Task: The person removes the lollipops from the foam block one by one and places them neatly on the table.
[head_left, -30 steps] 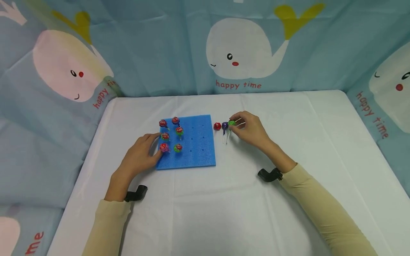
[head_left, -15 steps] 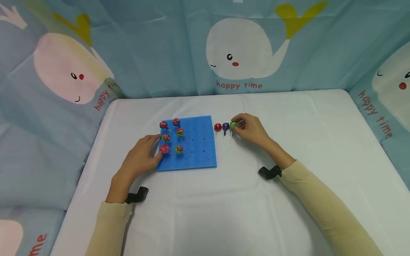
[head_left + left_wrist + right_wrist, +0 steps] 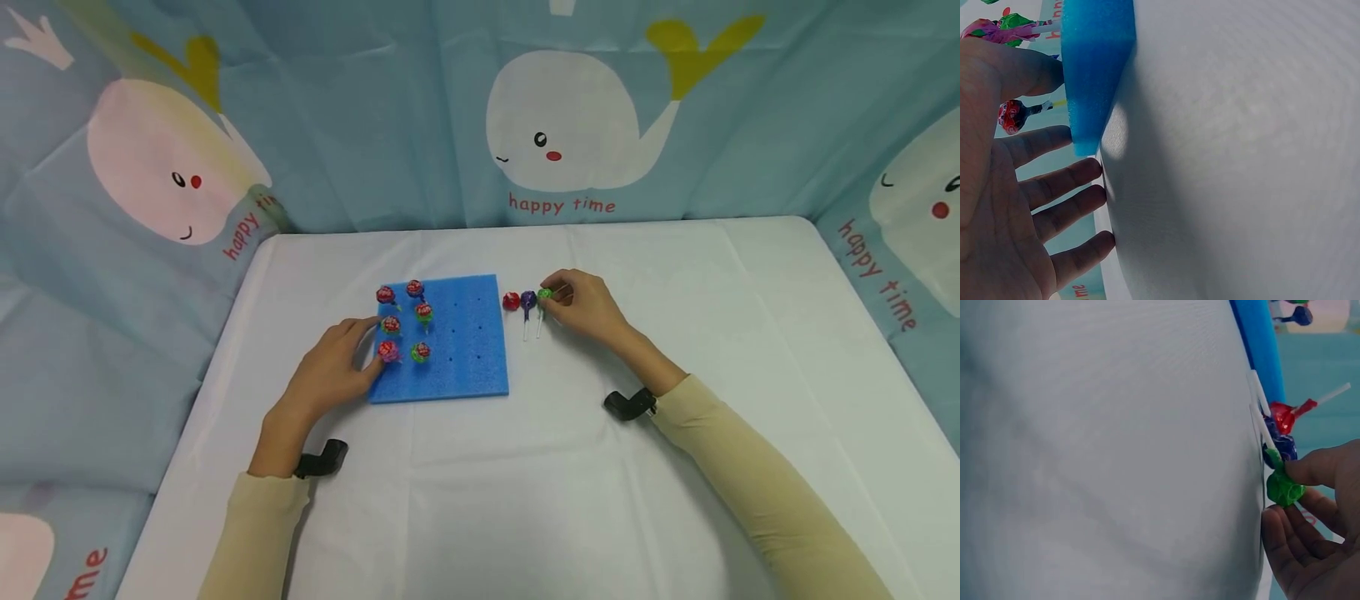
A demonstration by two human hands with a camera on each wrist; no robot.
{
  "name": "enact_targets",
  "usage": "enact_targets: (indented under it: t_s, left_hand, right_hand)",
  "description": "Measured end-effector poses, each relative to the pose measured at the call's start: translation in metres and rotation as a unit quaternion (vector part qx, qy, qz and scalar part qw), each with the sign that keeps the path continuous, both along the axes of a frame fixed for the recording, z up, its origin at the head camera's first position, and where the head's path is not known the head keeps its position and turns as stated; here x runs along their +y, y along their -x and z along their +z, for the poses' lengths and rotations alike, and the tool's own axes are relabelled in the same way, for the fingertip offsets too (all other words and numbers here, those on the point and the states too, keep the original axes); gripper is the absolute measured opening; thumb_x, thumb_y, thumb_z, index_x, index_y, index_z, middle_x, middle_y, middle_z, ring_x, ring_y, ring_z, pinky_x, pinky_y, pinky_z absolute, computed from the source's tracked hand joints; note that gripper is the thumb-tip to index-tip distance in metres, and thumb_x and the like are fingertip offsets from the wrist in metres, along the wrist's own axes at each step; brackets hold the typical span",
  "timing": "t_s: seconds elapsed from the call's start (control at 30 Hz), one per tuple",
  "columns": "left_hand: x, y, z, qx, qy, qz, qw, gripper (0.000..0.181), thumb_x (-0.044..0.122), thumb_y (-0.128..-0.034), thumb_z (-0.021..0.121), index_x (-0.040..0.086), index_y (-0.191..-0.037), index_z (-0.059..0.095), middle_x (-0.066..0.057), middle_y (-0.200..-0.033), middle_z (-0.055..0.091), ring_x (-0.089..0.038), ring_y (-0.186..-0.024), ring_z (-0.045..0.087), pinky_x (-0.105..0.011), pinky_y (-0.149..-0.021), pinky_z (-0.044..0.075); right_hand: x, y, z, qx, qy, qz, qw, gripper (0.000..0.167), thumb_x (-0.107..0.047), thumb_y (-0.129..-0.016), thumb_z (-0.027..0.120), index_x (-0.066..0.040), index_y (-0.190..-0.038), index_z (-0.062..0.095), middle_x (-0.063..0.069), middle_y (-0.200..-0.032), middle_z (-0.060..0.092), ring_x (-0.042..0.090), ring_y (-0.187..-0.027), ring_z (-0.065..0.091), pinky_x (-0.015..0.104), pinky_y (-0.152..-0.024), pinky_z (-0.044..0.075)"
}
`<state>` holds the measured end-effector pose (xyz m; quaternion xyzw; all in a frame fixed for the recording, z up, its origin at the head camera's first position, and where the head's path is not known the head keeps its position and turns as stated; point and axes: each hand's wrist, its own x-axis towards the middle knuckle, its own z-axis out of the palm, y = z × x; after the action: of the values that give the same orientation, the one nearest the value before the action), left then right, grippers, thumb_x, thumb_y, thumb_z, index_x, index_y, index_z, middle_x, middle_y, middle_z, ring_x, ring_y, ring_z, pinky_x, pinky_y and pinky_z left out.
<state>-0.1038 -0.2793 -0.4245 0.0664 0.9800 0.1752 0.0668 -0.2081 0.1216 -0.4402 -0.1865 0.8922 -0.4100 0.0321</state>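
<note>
A blue foam board lies on the table, with several wrapped lollipops standing in its two left columns, one a pink lollipop. My left hand rests at the board's left side; in the left wrist view its thumb and index finger touch the foam and the other fingers extend loosely. Right of the board, my right hand pinches the head of a green lollipop between thumb and fingers. Beside it lie a purple lollipop and a red lollipop. Fingers partly hide the green head.
Small holes dot the right part of the board. A white cloth covers the table. Behind and beside it hangs a blue curtain with whale prints. Black curved pieces sit at both wrists.
The green lollipop's stick has swung slightly right, away from the purple one's stick, to stand about parallel with it. My left hand stays at the board.
</note>
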Motion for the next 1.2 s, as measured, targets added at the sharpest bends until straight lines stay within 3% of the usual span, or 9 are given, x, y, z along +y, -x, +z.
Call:
enact_targets:
  t_s: [0.23, 0.5, 0.97, 1.2]
  left_hand:
    - [-0.001, -0.005, -0.004, -0.004, 0.005, 0.003, 1.0000, 0.067, 0.034, -0.0994, 0.063, 0.008, -0.158, 0.045, -0.024, -0.158, 0.049, -0.047, -0.148, 0.045, -0.070, -0.118, 0.042]
    - [0.000, -0.004, -0.008, -0.007, 0.001, -0.001, 1.0000, 0.066, 0.034, -0.1008, 0.062, 0.009, -0.159, 0.044, -0.023, -0.159, 0.048, -0.046, -0.148, 0.044, -0.070, -0.119, 0.041]
    - [0.005, -0.002, -0.007, -0.007, -0.009, -0.008, 0.9999, 0.066, 0.033, -0.1007, 0.062, 0.009, -0.159, 0.044, -0.023, -0.160, 0.048, -0.046, -0.149, 0.043, -0.070, -0.119, 0.040]
    - [0.003, -0.001, 0.000, -0.006, -0.004, -0.001, 1.0000, 0.066, 0.033, -0.1010, 0.062, 0.007, -0.159, 0.044, -0.024, -0.160, 0.047, -0.047, -0.150, 0.042, -0.071, -0.120, 0.039]
  right_hand:
    - [-0.002, -0.001, -0.004, 0.000, -0.022, 0.011, 0.9997, 0.028, -0.013, -0.097, 0.074, 0.000, -0.122, 0.072, 0.020, -0.116, 0.075, 0.034, -0.104, 0.074, 0.047, -0.095, 0.062]
    - [0.001, -0.003, -0.003, 0.000, -0.034, 0.014, 0.9993, 0.031, -0.013, -0.098, 0.074, 0.001, -0.125, 0.071, 0.021, -0.119, 0.073, 0.035, -0.106, 0.075, 0.049, -0.096, 0.062]
    - [-0.005, -0.012, 0.010, 0.061, -0.060, 0.000, 0.9963, 0.032, -0.018, -0.099, 0.073, -0.002, -0.126, 0.071, 0.018, -0.129, 0.066, 0.034, -0.116, 0.070, 0.051, -0.098, 0.060]
    - [-0.026, -0.021, 0.018, 0.109, -0.046, 0.027, 0.9926, 0.030, -0.017, -0.099, 0.071, -0.001, -0.125, 0.072, 0.016, -0.126, 0.066, 0.032, -0.110, 0.070, 0.047, -0.094, 0.061]
